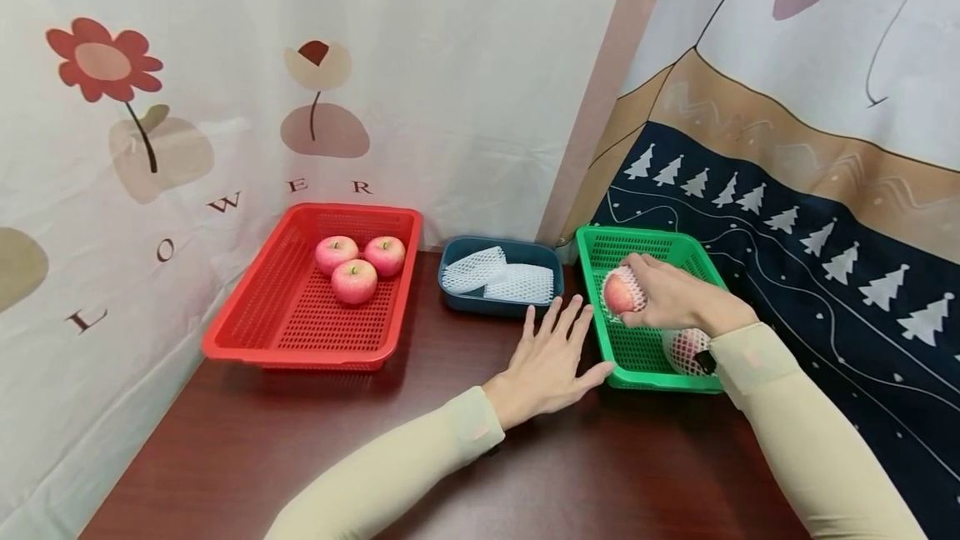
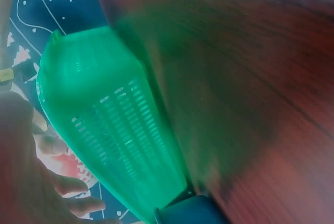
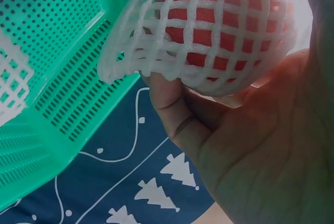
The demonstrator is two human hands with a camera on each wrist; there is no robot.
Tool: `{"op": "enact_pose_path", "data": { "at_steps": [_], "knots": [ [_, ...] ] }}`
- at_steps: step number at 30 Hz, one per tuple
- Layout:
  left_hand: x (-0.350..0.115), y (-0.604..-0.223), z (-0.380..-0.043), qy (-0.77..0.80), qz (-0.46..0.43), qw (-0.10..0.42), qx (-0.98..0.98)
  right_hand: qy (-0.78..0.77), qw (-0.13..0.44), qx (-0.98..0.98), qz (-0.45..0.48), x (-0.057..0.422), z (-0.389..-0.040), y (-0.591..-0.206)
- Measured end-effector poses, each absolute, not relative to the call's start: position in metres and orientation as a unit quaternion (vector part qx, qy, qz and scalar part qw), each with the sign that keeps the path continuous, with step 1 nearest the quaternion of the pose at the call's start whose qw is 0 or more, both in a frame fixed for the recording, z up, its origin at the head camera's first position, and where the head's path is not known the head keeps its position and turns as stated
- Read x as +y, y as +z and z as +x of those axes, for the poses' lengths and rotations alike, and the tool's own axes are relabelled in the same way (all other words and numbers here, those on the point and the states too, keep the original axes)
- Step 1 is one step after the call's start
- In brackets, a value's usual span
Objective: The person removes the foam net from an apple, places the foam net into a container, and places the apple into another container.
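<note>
My right hand (image 1: 670, 294) grips an apple (image 1: 622, 291) in a white foam net, held over the green basket (image 1: 660, 380). In the right wrist view the net (image 3: 209, 31) covers the red fruit, and its loose end hangs past my fingers. A second netted apple (image 1: 686, 350) lies in the near right part of that basket, partly hidden by my right wrist. With fingers spread, my left hand (image 1: 543, 369) is beside the basket's left edge, its thumb near the front left corner. Whether the thumb touches the rim, I cannot tell.
A red basket (image 1: 300, 354) holding three bare apples (image 1: 354, 282) stands on the brown table (image 1: 300, 432) at the left. Between the baskets is a dark blue tray (image 1: 487, 304) with white foam nets (image 1: 517, 282). Printed curtains (image 1: 465, 90) hang close behind.
</note>
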State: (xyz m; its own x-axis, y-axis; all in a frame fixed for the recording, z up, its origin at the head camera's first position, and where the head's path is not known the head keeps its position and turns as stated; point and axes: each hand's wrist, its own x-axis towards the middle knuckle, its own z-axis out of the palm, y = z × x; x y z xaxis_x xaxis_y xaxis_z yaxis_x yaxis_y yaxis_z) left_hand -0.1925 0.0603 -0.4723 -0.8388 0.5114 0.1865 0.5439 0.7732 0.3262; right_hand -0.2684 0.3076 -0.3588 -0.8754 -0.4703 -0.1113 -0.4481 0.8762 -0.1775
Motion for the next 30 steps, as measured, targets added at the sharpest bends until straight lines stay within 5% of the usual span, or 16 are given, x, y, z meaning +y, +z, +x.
{"op": "enact_pose_path", "data": {
  "at_steps": [30],
  "knots": [
    [0.023,-0.476,-0.188,-0.132,-0.265,0.074,-0.952,-0.081,0.063,0.963,-0.249,0.29,-0.261,-0.359]
  ]
}}
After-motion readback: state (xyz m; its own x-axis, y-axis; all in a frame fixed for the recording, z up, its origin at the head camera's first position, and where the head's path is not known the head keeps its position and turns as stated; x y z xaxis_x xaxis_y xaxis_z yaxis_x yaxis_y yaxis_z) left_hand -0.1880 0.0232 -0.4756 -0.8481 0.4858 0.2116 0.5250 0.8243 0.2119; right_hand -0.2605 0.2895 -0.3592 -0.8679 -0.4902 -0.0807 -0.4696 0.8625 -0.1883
